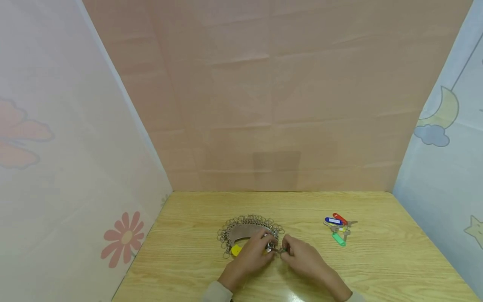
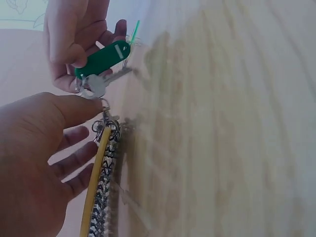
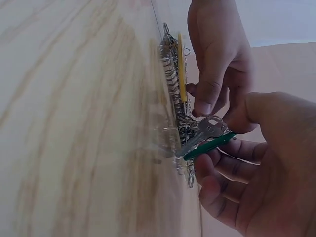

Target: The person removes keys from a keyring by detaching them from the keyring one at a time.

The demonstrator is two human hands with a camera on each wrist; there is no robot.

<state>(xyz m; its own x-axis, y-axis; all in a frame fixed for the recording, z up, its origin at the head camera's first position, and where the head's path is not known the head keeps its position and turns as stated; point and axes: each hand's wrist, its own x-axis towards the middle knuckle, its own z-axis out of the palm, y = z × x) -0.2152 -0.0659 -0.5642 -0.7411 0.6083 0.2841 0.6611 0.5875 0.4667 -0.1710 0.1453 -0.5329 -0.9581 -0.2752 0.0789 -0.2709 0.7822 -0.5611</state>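
Observation:
A curved metal key holder (image 1: 245,231), fringed with many small rings and clips, lies on the table. A yellow part (image 1: 236,250) shows on its near side. My left hand (image 1: 256,251) is over its right end; thumb and finger pinch a small clip (image 2: 105,107) there. Just to the right, my right hand (image 1: 302,256) holds a green key tag (image 2: 103,59) between thumb and fingers. A silver key (image 3: 200,136) hangs beside the tag, close to the left thumb. Whether the tag's ring is joined to the clip is too small to tell.
Right of the hands lies a loose group of tagged keys: a red tag (image 1: 340,218), a blue tag (image 1: 333,221), a green tag (image 1: 338,239) and a partly covered yellow one. The wooden table (image 1: 181,260) meets cloth walls at the back and both sides.

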